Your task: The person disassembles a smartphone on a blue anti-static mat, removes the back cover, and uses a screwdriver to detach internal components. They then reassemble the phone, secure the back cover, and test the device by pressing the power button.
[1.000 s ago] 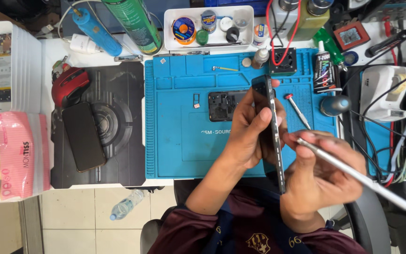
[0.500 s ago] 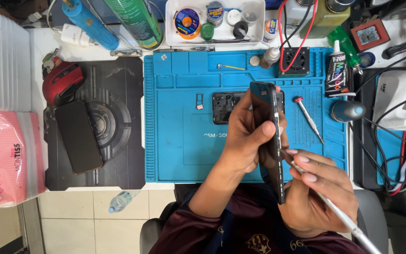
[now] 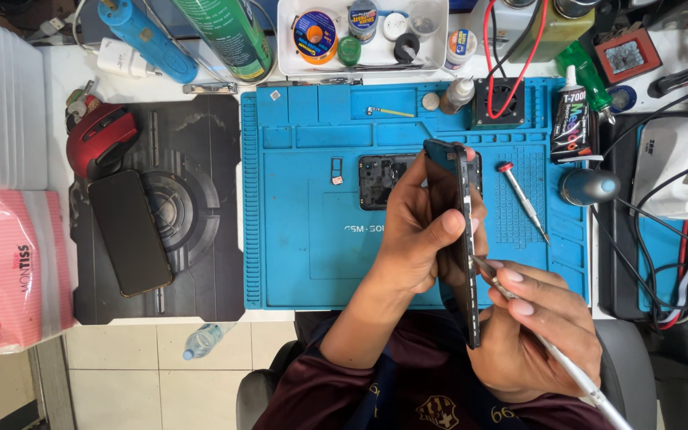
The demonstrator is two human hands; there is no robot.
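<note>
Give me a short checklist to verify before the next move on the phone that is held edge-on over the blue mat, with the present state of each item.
1. Left hand grips the phone firmly: ok.
2. Right hand holds the thin tool steady: ok.
3. Tool tip sits at the phone's edge: ok; whether it sits in the seam, cannot tell.
4. Screwdriver lies apart on the blue mat: ok.
5. Dark part rests flat on the mat: ok.
</note>
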